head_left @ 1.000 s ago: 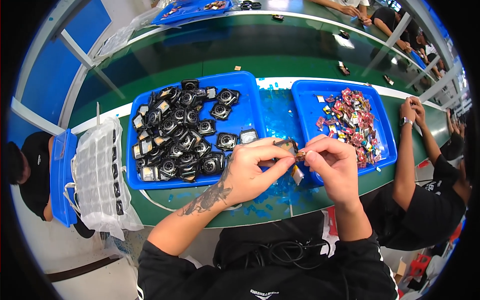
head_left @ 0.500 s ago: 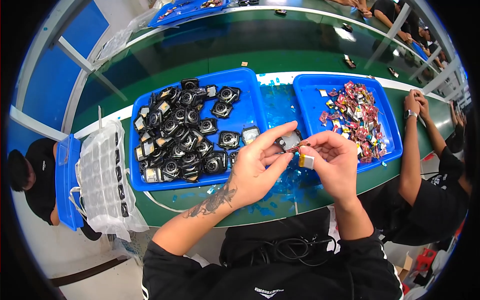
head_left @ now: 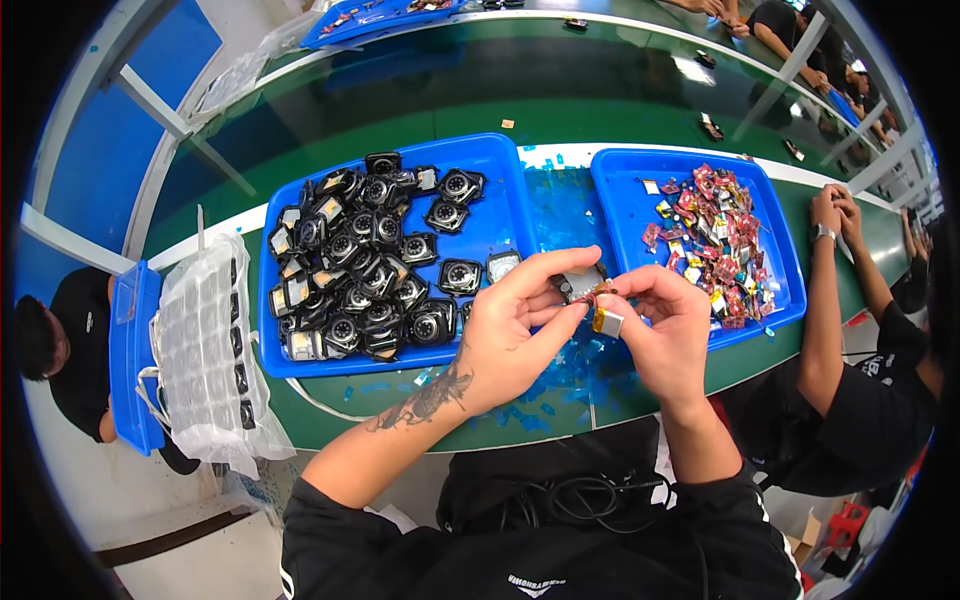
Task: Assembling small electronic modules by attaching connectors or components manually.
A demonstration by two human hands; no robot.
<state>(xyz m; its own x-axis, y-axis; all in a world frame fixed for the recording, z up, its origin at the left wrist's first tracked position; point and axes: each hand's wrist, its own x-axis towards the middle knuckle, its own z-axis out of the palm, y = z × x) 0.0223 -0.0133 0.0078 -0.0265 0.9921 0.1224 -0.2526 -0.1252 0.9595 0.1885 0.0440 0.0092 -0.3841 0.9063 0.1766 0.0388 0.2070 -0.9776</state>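
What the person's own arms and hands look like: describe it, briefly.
Both arms wear short black sleeves, with white stripes along the outer edges. A dark, intricate tattoo marks the left forearm near the wrist. The left hand and right hand show no gloves, rings or watch.

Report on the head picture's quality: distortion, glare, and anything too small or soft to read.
Head view: straight edges bow toward the rim, with black corners; head view: bright glare lies on the green surface, upper right; head view: the reddish part in the right hand is too small to make out, while the silver-and-yellow piece beside it shows plainly.
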